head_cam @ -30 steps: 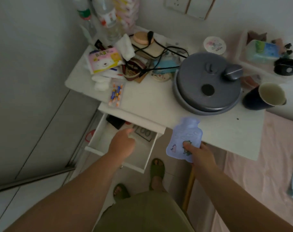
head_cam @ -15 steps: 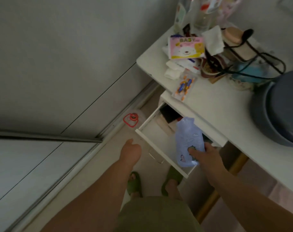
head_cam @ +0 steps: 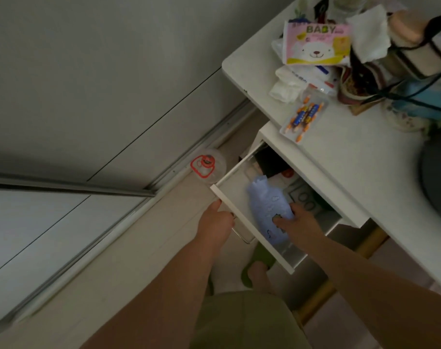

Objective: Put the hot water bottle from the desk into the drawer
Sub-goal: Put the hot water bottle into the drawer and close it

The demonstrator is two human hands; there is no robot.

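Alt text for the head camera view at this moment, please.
The right hand lays a pale blue hot water bottle into the open white drawer under a cluttered desk, while the left hand rests at the drawer's front handle.

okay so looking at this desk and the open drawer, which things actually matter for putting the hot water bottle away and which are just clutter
Part of the job:
hot water bottle, lying in the drawer
drawer, pulled open
right hand, on the bottle
left hand, at the drawer front by its handle

Just lying about:
baby wipes pack
packet of batteries
crumpled tissue
black cables
green slippers
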